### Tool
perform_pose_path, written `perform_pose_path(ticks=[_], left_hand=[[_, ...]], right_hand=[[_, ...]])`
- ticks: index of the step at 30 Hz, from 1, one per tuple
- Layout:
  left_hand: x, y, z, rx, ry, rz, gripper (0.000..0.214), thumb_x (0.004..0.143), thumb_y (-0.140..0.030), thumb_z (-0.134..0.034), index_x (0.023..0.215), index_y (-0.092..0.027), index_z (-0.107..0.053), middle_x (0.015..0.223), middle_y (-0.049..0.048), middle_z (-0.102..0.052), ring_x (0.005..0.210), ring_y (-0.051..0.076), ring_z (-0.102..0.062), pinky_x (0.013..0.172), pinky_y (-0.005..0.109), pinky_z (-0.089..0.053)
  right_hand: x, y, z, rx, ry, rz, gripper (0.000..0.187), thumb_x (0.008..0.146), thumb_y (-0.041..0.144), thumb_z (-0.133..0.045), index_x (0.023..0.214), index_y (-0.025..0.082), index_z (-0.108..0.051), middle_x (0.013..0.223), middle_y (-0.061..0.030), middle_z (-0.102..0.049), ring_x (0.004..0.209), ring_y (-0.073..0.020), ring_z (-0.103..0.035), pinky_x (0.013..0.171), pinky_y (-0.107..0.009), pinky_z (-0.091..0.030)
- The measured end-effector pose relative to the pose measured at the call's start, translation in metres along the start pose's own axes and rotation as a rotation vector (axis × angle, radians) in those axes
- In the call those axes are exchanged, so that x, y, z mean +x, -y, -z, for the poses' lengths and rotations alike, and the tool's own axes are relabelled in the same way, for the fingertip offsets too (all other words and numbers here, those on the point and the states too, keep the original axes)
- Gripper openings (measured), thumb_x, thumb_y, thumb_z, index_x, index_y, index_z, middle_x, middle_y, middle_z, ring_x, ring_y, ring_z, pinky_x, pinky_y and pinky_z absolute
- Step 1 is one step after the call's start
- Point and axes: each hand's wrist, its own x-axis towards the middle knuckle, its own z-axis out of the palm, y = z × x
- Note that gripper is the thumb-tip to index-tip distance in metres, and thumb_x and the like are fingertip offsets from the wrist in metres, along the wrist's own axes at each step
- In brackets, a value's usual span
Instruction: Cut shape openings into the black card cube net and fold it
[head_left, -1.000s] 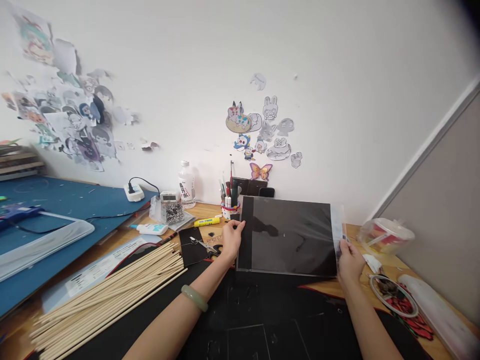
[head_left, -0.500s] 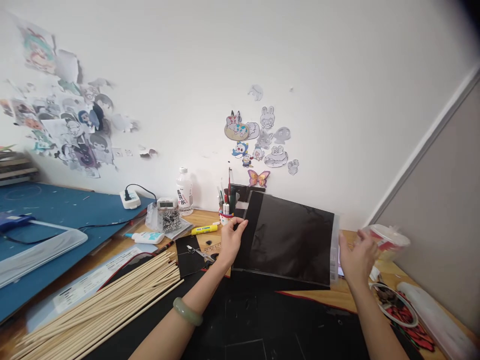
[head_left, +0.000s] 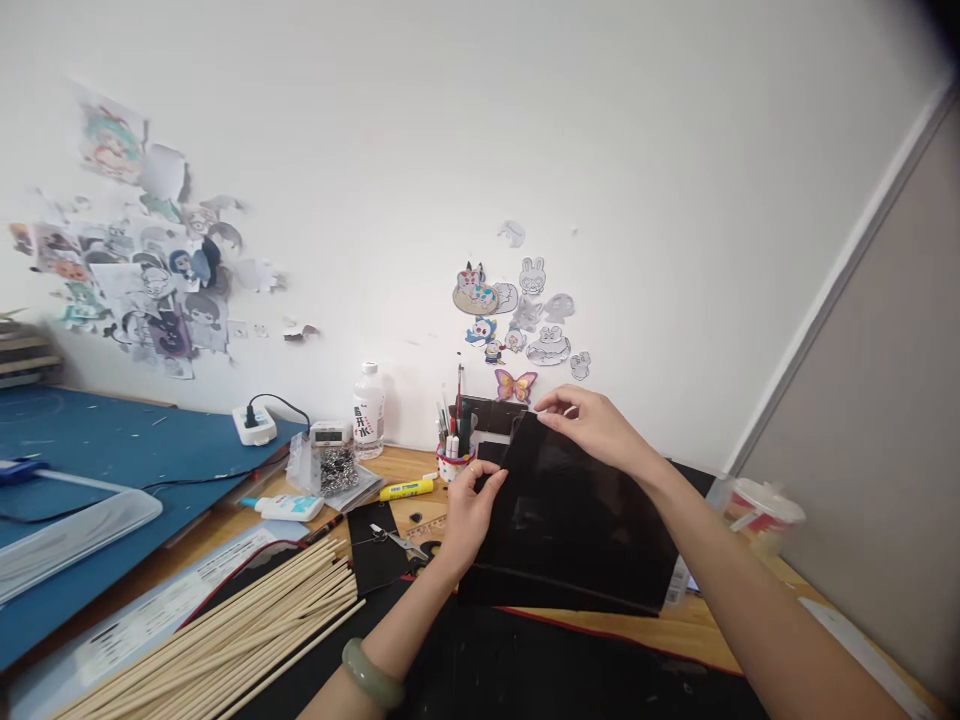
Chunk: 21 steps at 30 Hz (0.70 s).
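A black sheet [head_left: 577, 530] stands tilted up in front of me, in what looks like a clear plastic sleeve [head_left: 678, 580] whose edge shows at the right. My left hand [head_left: 469, 508] pinches the left edge of the sheet between thumb and fingers. At the upper left corner, thumb and fingers of my right hand [head_left: 592, 425] close on the top edge. Part of the top edge is hidden behind the right hand and forearm. Below the sheet lies a black cloth or mat [head_left: 570, 665] with a red edge.
Wooden sticks [head_left: 247, 625], scissors [head_left: 401, 540], a yellow glue stick [head_left: 405, 489] and a white glue bottle [head_left: 289, 507] lie to the left. Behind stand a pen cup [head_left: 454, 465] and a water bottle [head_left: 368, 412]. A lidded paper cup [head_left: 765, 510] stands at right.
My right hand has moved from beyond the sheet's right side to its upper left corner and closed there. My left hand keeps its hold on the left edge. The view has shifted slightly.
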Motion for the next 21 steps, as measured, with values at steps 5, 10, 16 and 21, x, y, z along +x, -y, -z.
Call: perform_pose_path(ticks=[5,10,16,21], left_hand=[[0.000,0.000,0.000,-0.003,-0.002,-0.021,0.016,0.076,-0.033,-0.055,0.070,-0.018,-0.058,0.069,-0.0005,-0.058,0.070,0.015,-0.052,0.067,0.023,-0.038],[0.000,-0.002,-0.001,-0.002,0.006,-0.050,0.014,0.076,-0.031,-0.055,0.070,-0.018,-0.058,0.068,-0.0003,-0.057,0.069,0.015,-0.052,0.067,0.023,-0.038],[0.000,-0.002,0.000,0.015,0.016,-0.093,0.015,0.078,-0.030,-0.054,0.070,-0.018,-0.057,0.067,-0.0001,-0.056,0.068,0.015,-0.050,0.066,0.024,-0.037],[-0.001,0.001,0.001,0.030,0.019,-0.128,0.015,0.078,-0.031,-0.054,0.070,-0.018,-0.057,0.067,0.0001,-0.055,0.067,0.015,-0.050,0.066,0.024,-0.037]], right_hand=[[0.008,0.002,0.004,0.069,0.080,-0.061,0.015,0.073,0.031,-0.053,0.074,0.017,-0.061,0.078,-0.0016,-0.061,0.074,-0.0157,-0.053,0.070,-0.029,-0.039],[0.008,0.004,0.004,0.127,0.126,-0.133,0.020,0.076,0.035,-0.049,0.073,0.016,-0.056,0.067,0.0013,-0.053,0.061,-0.0122,-0.047,0.060,-0.026,-0.036],[0.006,-0.002,-0.006,0.136,0.110,-0.187,0.021,0.078,0.035,-0.045,0.073,0.016,-0.052,0.064,0.0027,-0.046,0.057,-0.0111,-0.040,0.056,-0.025,-0.031],[0.008,-0.003,-0.008,0.141,0.113,-0.203,0.021,0.078,0.034,-0.044,0.069,0.016,-0.050,0.063,0.0028,-0.045,0.059,-0.0118,-0.041,0.058,-0.026,-0.032]])
